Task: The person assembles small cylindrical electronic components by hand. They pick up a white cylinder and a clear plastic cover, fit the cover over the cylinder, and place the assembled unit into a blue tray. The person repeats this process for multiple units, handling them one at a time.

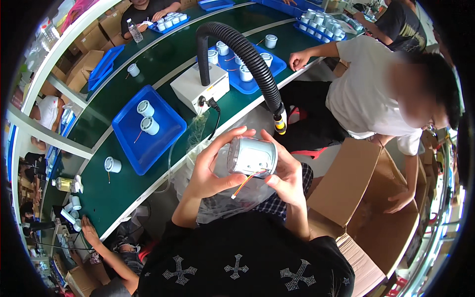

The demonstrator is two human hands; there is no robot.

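Observation:
Between my two hands is a white cylindrical housing point(256, 153) with a clear rim at its left end. Thin red, yellow and dark wires point(243, 186) hang from it to a small white plug. My left hand point(212, 171) wraps its left side, thumb along the lower edge. On the other side, my right hand point(288, 174) grips it with the thumb below. Both hands are closed on the housing, above my lap and short of the bench edge. A clear plastic bag point(222, 208) lies beneath them.
A blue tray point(148, 159) with two similar housings sits on the green bench point(94, 198). Behind my hands stands a white box unit point(198, 91) whose black flexible hose point(247, 52) arches down close by. An open cardboard box point(341, 180) and a co-worker point(368, 94) are at right.

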